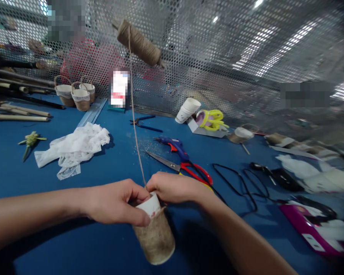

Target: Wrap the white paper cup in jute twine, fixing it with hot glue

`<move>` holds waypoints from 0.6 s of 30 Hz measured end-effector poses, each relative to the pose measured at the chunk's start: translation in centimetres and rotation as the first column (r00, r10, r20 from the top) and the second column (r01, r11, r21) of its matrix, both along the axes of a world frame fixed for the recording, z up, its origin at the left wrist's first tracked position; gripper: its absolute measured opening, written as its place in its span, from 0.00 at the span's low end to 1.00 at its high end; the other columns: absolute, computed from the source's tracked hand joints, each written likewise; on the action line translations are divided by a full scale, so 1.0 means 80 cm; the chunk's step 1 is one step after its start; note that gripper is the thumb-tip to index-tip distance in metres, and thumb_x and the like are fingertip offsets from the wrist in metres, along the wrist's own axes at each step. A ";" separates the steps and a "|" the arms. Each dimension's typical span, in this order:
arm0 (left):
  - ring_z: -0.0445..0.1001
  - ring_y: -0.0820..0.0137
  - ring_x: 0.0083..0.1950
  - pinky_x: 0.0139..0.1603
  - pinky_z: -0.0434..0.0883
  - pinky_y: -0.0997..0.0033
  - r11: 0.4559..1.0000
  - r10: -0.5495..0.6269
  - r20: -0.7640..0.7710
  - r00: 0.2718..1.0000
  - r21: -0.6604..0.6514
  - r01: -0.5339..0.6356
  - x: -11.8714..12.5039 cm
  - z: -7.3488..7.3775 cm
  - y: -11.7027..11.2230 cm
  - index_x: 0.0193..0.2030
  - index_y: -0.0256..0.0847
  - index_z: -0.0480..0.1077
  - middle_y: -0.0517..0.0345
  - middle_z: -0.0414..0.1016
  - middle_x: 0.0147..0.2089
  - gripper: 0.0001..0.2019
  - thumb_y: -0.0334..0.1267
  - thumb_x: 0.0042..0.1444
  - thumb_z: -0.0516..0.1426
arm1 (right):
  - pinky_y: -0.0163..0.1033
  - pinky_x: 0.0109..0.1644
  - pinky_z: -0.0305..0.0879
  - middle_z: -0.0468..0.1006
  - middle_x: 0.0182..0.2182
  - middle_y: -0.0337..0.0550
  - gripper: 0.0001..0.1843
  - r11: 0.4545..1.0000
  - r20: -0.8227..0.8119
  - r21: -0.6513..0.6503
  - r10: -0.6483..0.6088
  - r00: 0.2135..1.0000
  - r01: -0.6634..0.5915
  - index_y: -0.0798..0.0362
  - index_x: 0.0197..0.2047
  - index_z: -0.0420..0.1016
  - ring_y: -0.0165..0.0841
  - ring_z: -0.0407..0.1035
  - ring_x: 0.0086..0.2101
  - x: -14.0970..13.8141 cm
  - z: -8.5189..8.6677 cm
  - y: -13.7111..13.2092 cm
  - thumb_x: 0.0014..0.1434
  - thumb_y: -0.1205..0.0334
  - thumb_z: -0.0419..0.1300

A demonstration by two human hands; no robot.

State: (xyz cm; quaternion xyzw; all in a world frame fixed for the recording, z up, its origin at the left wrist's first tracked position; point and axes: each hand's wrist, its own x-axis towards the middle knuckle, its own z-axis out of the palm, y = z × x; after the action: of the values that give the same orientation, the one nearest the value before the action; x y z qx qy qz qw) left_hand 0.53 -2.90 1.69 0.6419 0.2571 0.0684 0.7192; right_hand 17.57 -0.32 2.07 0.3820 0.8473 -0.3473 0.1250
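In the head view my left hand point(122, 204) grips a paper cup point(156, 240) near its rim, thumb outside and fingers at the opening. Most of the cup is covered in brown twine, with a white band bare at the rim; it lies tilted. My right hand point(172, 187) is closed at the far side of the rim, pinching the twine point(136, 141). That strand runs taut up to a twine spool point(139, 44) hung on the mesh. The right fingertips are partly hidden.
Scissors point(172, 164) and a blue glue gun point(176, 147) lie just beyond my hands, with pliers point(146, 124) farther back. White lace point(77, 147) is at left, near small twine baskets point(81, 100). Stacked paper cups point(187, 110) stand by the perforated screen. A black cable point(240, 175) loops at right.
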 end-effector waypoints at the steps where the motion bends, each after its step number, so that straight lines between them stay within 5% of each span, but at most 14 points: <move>1: 0.51 0.79 0.24 0.24 0.51 0.78 1.000 -0.002 0.006 1.000 -0.005 0.002 0.000 -0.001 0.001 0.23 0.35 0.61 0.66 0.54 0.22 0.03 0.30 0.45 0.52 | 0.26 0.18 0.55 0.67 0.14 0.32 0.16 1.000 -0.011 -0.015 -0.016 1.000 0.016 0.53 0.27 0.75 0.22 0.60 0.16 -0.002 -0.001 0.004 0.45 0.78 0.48; 5: 0.53 0.79 0.24 0.25 0.52 0.78 0.998 0.049 0.022 0.999 -0.037 -0.048 -0.001 -0.002 0.008 0.25 0.34 0.63 0.65 0.57 0.23 0.02 0.30 0.44 0.52 | 0.28 0.21 0.60 0.74 0.24 0.37 0.17 0.960 -0.175 0.108 -0.237 0.956 0.258 0.53 0.44 0.71 0.22 0.62 0.17 -0.006 -0.006 0.023 0.53 0.71 0.48; 9: 0.60 0.76 0.28 0.32 0.59 0.77 0.979 0.197 0.082 0.977 -0.078 -0.191 -0.004 -0.003 0.019 0.29 0.33 0.66 0.62 0.63 0.26 0.05 0.30 0.43 0.53 | 0.31 0.25 0.62 0.75 0.37 0.46 0.16 0.814 -0.361 0.307 -0.379 0.852 0.492 0.53 0.45 0.70 0.24 0.66 0.22 -0.001 -0.002 0.038 0.57 0.67 0.47; 13: 0.63 0.75 0.31 0.37 0.62 0.74 0.929 0.368 0.111 0.923 0.004 -0.371 -0.006 -0.012 0.033 0.31 0.33 0.66 0.61 0.66 0.28 0.06 0.31 0.45 0.53 | 0.35 0.29 0.63 0.75 0.29 0.46 0.17 0.684 -0.478 0.350 -0.457 0.750 0.640 0.57 0.36 0.72 0.29 0.68 0.25 0.009 0.017 0.034 0.59 0.57 0.46; 16: 0.64 0.74 0.32 0.38 0.62 0.74 0.903 0.400 0.120 0.908 0.120 -0.414 -0.006 -0.019 0.038 0.31 0.34 0.66 0.60 0.66 0.29 0.05 0.33 0.47 0.52 | 0.37 0.36 0.64 0.76 0.28 0.43 0.16 0.746 -0.494 0.261 -0.442 0.749 0.612 0.56 0.29 0.74 0.31 0.69 0.30 0.012 0.021 0.020 0.58 0.56 0.49; 18: 0.64 0.73 0.33 0.38 0.62 0.74 0.894 0.389 0.119 0.913 0.192 -0.406 -0.006 -0.022 0.039 0.32 0.34 0.66 0.60 0.66 0.31 0.06 0.34 0.48 0.52 | 0.38 0.42 0.63 0.76 0.33 0.44 0.16 0.816 -0.511 0.169 -0.407 0.757 0.552 0.55 0.33 0.74 0.31 0.69 0.36 0.010 0.015 0.013 0.59 0.57 0.47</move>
State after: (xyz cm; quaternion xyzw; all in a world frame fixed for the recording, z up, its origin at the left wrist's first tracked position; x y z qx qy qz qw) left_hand 0.01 0.21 -0.05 0.6458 0.3460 0.2658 0.6266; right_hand 18.33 0.68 3.27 0.5117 0.7674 -0.3097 -0.2312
